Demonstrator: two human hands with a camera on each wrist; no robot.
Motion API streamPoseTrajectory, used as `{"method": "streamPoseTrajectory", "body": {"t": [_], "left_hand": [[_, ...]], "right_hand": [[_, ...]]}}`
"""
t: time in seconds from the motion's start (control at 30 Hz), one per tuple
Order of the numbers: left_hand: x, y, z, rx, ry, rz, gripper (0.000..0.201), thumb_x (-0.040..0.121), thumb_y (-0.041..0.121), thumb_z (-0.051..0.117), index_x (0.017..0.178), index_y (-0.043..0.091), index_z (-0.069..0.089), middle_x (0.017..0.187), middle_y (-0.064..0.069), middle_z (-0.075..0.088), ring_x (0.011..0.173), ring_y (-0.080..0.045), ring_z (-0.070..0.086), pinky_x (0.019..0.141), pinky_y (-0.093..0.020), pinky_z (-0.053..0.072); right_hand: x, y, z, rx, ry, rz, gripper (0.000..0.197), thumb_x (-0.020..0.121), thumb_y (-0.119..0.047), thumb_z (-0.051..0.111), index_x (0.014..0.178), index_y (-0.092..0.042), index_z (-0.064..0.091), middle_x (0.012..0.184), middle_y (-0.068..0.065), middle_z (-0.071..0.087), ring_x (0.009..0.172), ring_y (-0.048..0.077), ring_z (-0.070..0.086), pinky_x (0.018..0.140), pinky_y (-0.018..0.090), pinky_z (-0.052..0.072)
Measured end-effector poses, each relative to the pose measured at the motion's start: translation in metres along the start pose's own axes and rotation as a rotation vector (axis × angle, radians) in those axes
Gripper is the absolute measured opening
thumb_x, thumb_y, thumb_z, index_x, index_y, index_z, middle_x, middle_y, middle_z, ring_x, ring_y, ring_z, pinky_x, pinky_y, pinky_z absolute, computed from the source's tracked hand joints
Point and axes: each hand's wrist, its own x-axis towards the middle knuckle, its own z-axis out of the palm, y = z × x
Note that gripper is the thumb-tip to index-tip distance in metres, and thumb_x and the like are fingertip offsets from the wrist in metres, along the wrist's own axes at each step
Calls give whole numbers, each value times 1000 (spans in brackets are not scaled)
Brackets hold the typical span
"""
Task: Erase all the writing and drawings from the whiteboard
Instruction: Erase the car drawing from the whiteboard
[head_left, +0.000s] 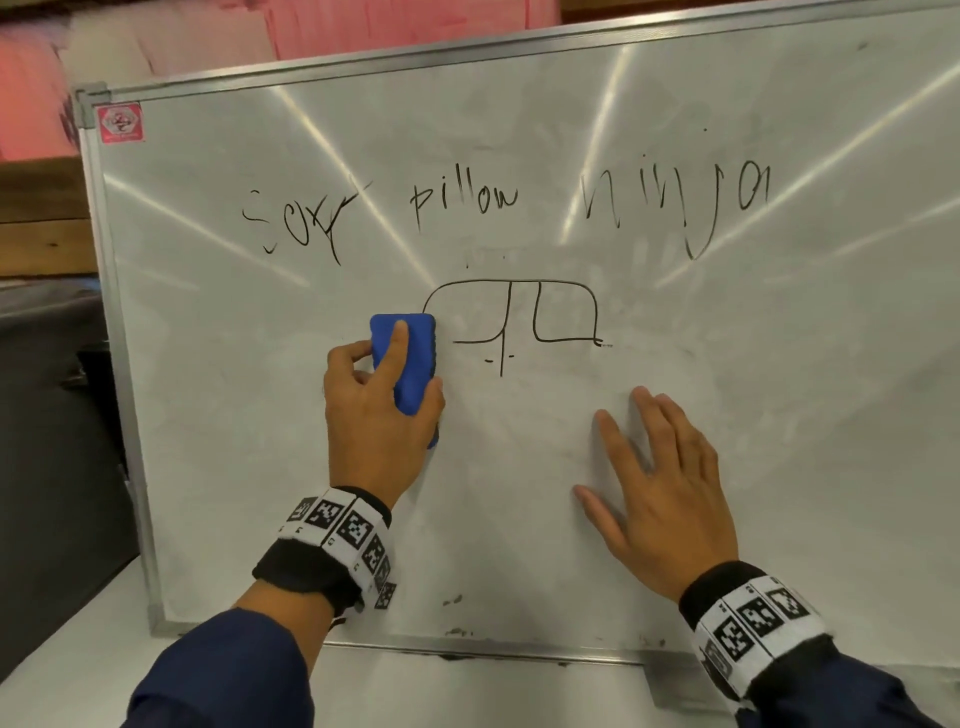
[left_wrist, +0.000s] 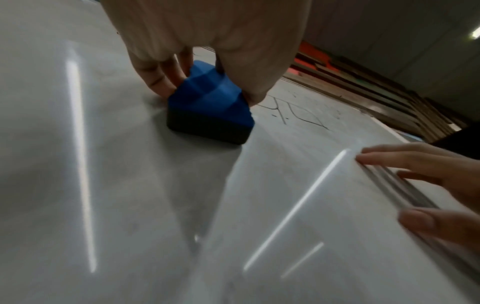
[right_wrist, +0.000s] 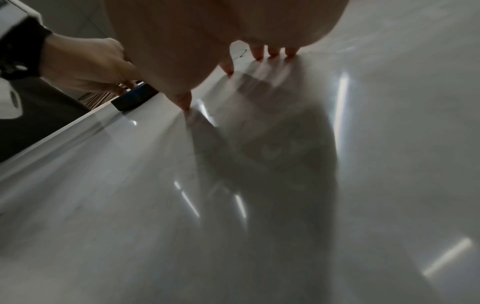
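The whiteboard (head_left: 779, 415) leans tilted back on a white worktop (head_left: 467, 691), metal frame all round and a little red sticker (head_left: 120, 123) in its far left corner. 3 words in black marker run across the far part: something like "soft" (head_left: 301, 223), then "pillow" (head_left: 465, 200), then "ninja" (head_left: 680, 202). Just nearer than those sits a line drawing (head_left: 519, 319), a rounded box shape with a few strokes inside.

The left hand (head_left: 376, 415) grips a blue eraser (head_left: 410, 358) with a dark felt base, fingers curled round it, index finger laid along the top. The eraser is pressed flat on the board, right at the left edge of the drawing. The right hand (head_left: 670, 493) lies flat on the board near the middle, fingers (head_left: 649, 410) spread and straight, holding nothing; the board under and around it looks wiped, just faint smudges.
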Motion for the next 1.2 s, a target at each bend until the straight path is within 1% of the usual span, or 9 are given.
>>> {"method": "streamPoseTrajectory", "body": {"t": [0.07,0.2,0.33,0.47,0.6,0.73,0.9,1.03,1.2], "left_hand": [[-3,5,2,7,-33,24,73,86,34,72,151,31,38,137,-7,35,104,-20,49,90,-23,43],[-12,10,5,103,-159,274,71,85,36,73,149,28,43,137,-9,39,101,-20,49,87,-33,53],[-13,20,14,-10,-68,56,72,86,37,72,150,31,40,132,-5,38,101,-19,49,91,-28,48],[-20,32,21,34,-119,202,70,85,35,73,149,29,43,133,-7,40,99,-20,50,88,-32,52],[-18,37,24,9,-85,107,71,86,34,74,149,30,43,132,-5,40,101,-21,50,88,-32,52],[-20,42,24,76,-145,244,71,85,32,75,148,29,44,134,-8,41,100,-21,50,84,-33,54],[-1,33,17,-15,-44,22,73,85,31,76,149,32,42,134,-8,36,97,-16,47,86,-7,34],[-10,38,18,85,-167,289,68,84,35,74,146,29,48,132,-9,40,97,-16,47,85,-29,52],[-8,42,23,30,-81,175,69,83,30,76,146,30,47,131,-8,40,94,-20,48,81,-29,49]], "right_hand": [[-2,2,1,-3,-8,-10,76,91,-61,50,153,-17,38,164,19,20,152,37,15,116,51,21],[-6,8,2,10,-12,-48,75,92,-58,47,154,-16,37,166,16,15,154,35,11,119,49,18],[-10,16,0,-8,-31,-91,75,94,-55,47,156,-15,33,167,16,9,155,33,5,122,45,13],[-12,17,-1,-12,-39,-120,75,94,-53,49,156,-14,33,167,16,9,155,33,4,123,45,13],[-16,17,-1,-18,-39,-117,75,94,-53,50,156,-16,32,167,16,9,155,32,3,124,42,5],[-19,17,1,-22,-47,-117,76,94,-53,50,157,-17,28,168,14,6,155,32,1,124,43,4],[-19,17,1,-18,-52,-121,74,94,-52,50,156,-17,30,168,15,7,155,32,2,124,45,7],[-20,16,3,-1,-47,-115,74,94,-50,53,156,-16,32,168,14,7,155,32,2,124,47,11],[-21,17,2,-3,-56,-117,75,94,-51,53,157,-16,30,168,13,5,155,32,2,123,47,11]]}}
